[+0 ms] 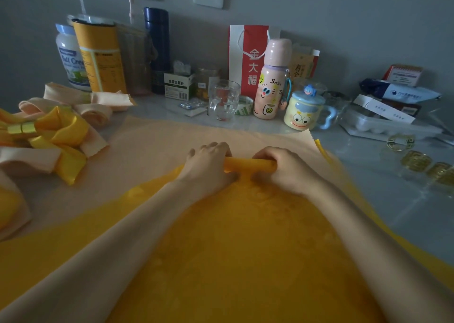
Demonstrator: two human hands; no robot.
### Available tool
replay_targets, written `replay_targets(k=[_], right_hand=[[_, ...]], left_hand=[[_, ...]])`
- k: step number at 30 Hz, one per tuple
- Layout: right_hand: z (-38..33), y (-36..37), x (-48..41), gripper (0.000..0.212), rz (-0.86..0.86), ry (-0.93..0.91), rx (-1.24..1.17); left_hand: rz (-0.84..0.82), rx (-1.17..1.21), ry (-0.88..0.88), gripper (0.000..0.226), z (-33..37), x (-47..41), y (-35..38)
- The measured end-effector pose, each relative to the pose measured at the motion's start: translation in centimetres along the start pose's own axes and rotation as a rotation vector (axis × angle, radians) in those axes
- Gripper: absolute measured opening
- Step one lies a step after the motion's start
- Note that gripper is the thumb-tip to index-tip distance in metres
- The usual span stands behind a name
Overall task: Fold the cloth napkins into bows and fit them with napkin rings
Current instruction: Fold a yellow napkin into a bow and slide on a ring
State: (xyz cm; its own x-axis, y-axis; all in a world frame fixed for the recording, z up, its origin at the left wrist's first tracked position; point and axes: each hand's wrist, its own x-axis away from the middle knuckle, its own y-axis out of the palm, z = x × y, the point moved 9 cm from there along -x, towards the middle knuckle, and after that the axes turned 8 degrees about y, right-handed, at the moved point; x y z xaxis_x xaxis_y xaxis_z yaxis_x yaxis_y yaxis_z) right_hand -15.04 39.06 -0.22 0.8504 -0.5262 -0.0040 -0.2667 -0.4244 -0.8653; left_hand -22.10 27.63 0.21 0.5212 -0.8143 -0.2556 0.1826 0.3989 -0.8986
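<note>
A yellow napkin [245, 236] lies spread over a peach napkin [152, 145] on the table. Its far corner is rolled into a tight tube [248, 164]. My left hand [208, 160] grips the tube's left end and my right hand [285, 168] grips its right end, fingers curled over it. Finished bows [56, 131] of yellow and peach cloth, one with a gold ring [22, 128], lie at the left. Several gold napkin rings [415, 160] sit on the table at the right.
Along the wall stand cans [98, 55], a blue flask [157, 47], a glass [224, 100], a pink bottle [271, 82], a cartoon mug [305, 111], a red paper bag [245, 57] and boxes [385, 111]. Grey tabletop [393, 212] shows at the right.
</note>
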Motion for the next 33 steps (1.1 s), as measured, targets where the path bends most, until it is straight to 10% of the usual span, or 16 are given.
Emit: replay_targets(k=[11, 27, 33], right_hand=[[-2.5, -0.4, 1.3, 0.013, 0.245, -0.185, 0.276], [-3.7, 0.8, 3.1, 0.029, -0.081, -0.144, 0.782], [-5.6, 3.1, 2.9, 0.039, 0.036, -0.234, 0.282]], left_hand=[[-0.023, 0.026, 0.044, 0.032, 0.0, 0.0, -1.2], [-0.402, 0.066, -0.043, 0.023, -0.3, 0.8, 1.5], [-0.432, 0.106, -0.015, 0.025, -0.5, 0.8, 1.7]])
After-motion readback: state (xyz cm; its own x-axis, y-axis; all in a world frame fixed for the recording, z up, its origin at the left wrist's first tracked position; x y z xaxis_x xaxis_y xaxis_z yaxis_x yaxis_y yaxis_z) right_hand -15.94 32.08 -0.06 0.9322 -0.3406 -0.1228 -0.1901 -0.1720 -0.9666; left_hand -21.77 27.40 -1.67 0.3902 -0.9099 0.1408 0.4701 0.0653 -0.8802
